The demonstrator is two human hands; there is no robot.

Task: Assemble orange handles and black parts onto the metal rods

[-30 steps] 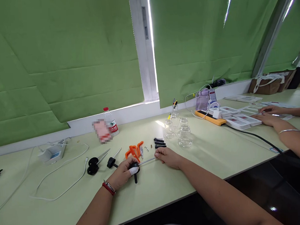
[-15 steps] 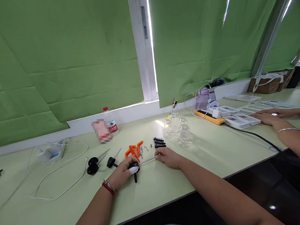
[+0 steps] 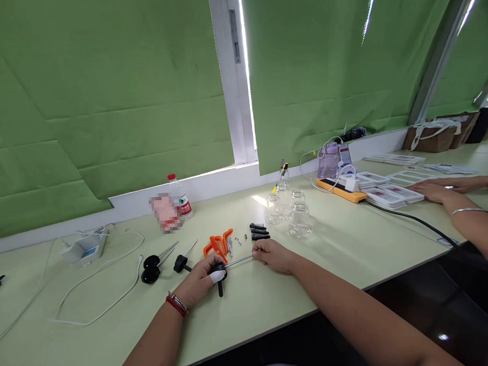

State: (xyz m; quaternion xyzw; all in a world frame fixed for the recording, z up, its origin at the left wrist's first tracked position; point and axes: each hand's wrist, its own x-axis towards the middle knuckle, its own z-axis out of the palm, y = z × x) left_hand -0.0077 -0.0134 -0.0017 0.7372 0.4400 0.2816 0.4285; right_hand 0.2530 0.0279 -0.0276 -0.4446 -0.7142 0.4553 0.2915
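My left hand (image 3: 203,276), with white tape on one digit, is closed around a black round lid (image 3: 218,269) that has a short black stem pointing towards me. A thin metal rod (image 3: 238,261) runs from this lid to the right. At the rod's far end, the fingertips of my right hand (image 3: 271,255) pinch it; whether they hold a small part there is hidden. Just beyond my left hand lie several orange plastic handles (image 3: 217,245) and short metal pins (image 3: 229,246). Black ridged pieces (image 3: 259,232) lie past my right hand.
More black lids with rods (image 3: 151,270) lie at left, near a white cable (image 3: 92,323). Clear glass jars (image 3: 300,221) stand right of centre. Behind are a water bottle (image 3: 184,199) and an orange power strip (image 3: 341,190). Another person's hand (image 3: 434,190) rests far right.
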